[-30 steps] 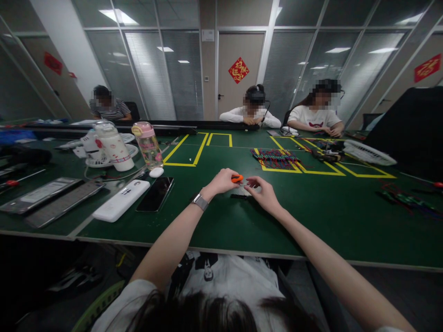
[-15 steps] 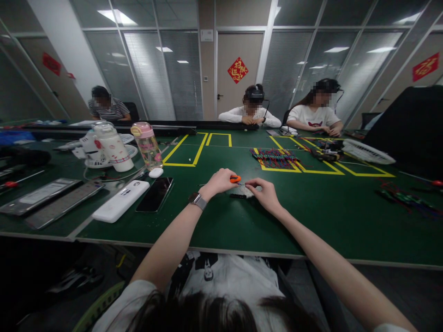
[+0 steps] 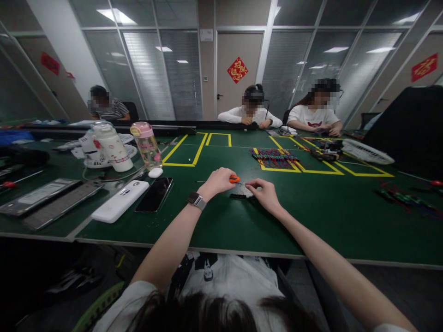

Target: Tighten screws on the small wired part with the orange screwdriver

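An orange-and-black screwdriver handle (image 3: pixel 235 179) shows at the fingertips of my left hand (image 3: pixel 218 182), which is wrapped round it. Its thin dark shaft (image 3: pixel 200 181) sticks out on the far side of that hand, to the left. Close by on the right, my right hand (image 3: pixel 263 192) has thumb and forefinger pinched on a thin wire (image 3: pixel 242 184) running between the two hands. What the wire's ends join is too small to tell. Below the fingertips a small black strip (image 3: pixel 238 196) lies on the table beside some pale bits.
The green table (image 3: pixel 214 235) carries a black phone (image 3: pixel 154 194), a white power bank (image 3: pixel 120 201), bottles (image 3: pixel 147 145) and flat metal-grey panels (image 3: pixel 64 205) on the left. Bundled coloured wires (image 3: pixel 276 158) lie by yellow tape, more (image 3: pixel 410 198) at right. Several people sit opposite.
Both my hands stay almost in place, with the screwdriver and the wire barely shifted. Across the table, the middle person's hands have moved slightly apart.
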Motion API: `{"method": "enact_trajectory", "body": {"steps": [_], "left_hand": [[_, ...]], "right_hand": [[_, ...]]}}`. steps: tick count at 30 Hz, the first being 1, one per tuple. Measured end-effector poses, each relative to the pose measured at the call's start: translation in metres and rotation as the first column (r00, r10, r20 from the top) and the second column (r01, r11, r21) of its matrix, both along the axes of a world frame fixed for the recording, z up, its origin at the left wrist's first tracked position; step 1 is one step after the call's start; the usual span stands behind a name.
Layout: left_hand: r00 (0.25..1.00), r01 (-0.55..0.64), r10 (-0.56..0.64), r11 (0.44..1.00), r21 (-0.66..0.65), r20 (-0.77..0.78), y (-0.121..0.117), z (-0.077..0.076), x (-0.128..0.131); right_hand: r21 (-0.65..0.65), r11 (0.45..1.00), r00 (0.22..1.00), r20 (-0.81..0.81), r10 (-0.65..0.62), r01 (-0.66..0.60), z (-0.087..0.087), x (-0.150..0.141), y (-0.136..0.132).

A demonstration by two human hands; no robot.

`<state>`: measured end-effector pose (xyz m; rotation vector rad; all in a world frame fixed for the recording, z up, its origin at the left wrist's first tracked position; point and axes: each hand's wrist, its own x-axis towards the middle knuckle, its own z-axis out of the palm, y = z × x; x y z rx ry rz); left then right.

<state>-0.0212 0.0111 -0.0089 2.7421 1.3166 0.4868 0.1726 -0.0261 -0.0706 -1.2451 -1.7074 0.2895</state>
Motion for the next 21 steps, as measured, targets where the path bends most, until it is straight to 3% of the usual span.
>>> {"method": "enact_trajectory", "body": {"steps": [9, 14, 21], "left_hand": [[1.0, 0.031, -0.03, 0.998, 0.05, -0.005, -0.003, -0.001, 0.005], [1.0, 0.025, -0.025, 1.0, 0.003, 0.005, -0.005, 0.003, 0.004], [0.991, -0.134, 0.133, 0.987, -0.092, -0.019, 0.002, 0.011, -0.014]], "right_hand": [[-0.017, 1.0, 1.0, 0.019, -0.004, 0.005, -0.001, 0.001, 0.0], [-0.019, 1.0, 0.999, 0.039, 0.0, 0.001, -0.002, 0.0, 0.0], [-0.047, 0.999, 0.997, 0.081, 0.019, -0.016, -0.004, -0.003, 0.001]]}}
